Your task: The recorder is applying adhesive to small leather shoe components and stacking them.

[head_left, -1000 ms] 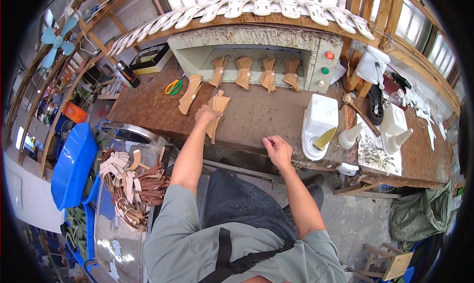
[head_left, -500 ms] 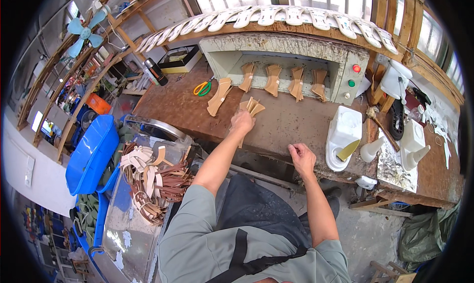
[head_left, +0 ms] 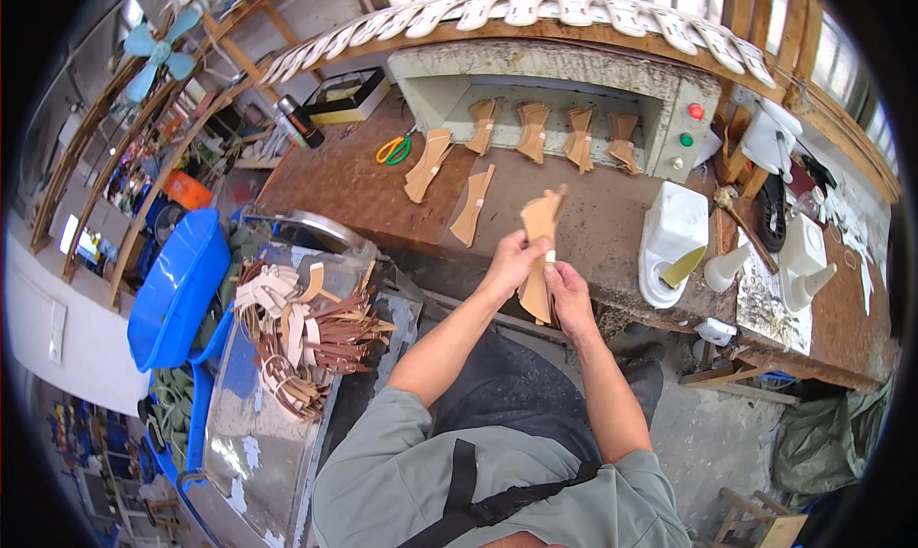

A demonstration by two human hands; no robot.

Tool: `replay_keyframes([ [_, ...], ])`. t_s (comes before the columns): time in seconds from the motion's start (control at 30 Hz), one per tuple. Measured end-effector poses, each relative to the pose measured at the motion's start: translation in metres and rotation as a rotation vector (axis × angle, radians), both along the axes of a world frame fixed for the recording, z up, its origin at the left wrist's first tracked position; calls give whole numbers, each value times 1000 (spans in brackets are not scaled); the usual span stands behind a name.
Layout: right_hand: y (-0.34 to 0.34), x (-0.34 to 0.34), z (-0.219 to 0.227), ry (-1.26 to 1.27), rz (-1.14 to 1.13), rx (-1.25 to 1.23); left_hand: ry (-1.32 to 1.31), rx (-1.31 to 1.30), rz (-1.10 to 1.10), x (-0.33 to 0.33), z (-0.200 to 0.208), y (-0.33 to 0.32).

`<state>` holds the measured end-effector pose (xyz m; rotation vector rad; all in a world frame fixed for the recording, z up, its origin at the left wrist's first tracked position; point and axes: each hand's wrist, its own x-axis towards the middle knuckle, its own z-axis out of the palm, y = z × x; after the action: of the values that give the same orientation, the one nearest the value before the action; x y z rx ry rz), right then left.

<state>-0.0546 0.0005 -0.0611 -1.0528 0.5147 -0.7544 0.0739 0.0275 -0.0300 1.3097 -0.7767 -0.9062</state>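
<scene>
A banded bundle of tan, bow-tie-shaped leather-like pieces (head_left: 541, 215) is tilted upright over the bench's front edge, a pale band round its narrow waist. My left hand (head_left: 514, 264) grips it at the left of the waist. From the right, the fingers of my right hand (head_left: 572, 297) close on its lower half. Left of my hands, a thin tan stack (head_left: 471, 207) lies on the brown bench, and a thicker banded bundle (head_left: 428, 167) rests beyond it. Several similar bundles (head_left: 532, 133) stand in a row at the opening of a pale green box-shaped machine (head_left: 679, 132).
Scissors (head_left: 393, 150) with orange and green handles lie at the back left. White containers (head_left: 672, 237) occupy the bench's right side. Leather strips (head_left: 320, 333) cover a side table at left, beside blue tubs (head_left: 182, 290). White sole-shaped pieces (head_left: 526, 9) line the shelf above.
My left hand has lifted a bundle off the bench and brought it right, toward me. My right hand has moved in and taken hold of it too. A thin stack stays behind on the bench.
</scene>
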Motion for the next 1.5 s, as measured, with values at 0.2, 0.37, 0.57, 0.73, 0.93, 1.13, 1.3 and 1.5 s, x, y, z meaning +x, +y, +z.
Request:
replay_keyframes([
  [0.2, -10, -20, -3, 63, -64, 49, -1107, 548, 573, 128, -13, -35],
  [0.37, -1, -18, 0, 30, -105, 15, -900, 859, 377, 153, -9, -44],
  [0.57, 0, -9, 6, 0, -111, 2, -569, 504, 71, 130, -14, -39],
  [0.73, 31, -11, 44, 95, -88, -68, 35, -79, -148, 14, 18, 27],
  [0.93, 70, -52, 38, 308, -152, -215, 739, -229, -415, -38, 11, 79],
  [1.13, 96, -109, 67, 832, 166, -634, 622, 70, -302, -70, 3, 103],
  [1.3, 78, -144, 46, 411, -237, -278, 526, 166, -658, -110, 29, 132],
  [1.5, 86, -143, 48, -126, 57, 31, 296, 245, -613, -130, 23, 142],
])
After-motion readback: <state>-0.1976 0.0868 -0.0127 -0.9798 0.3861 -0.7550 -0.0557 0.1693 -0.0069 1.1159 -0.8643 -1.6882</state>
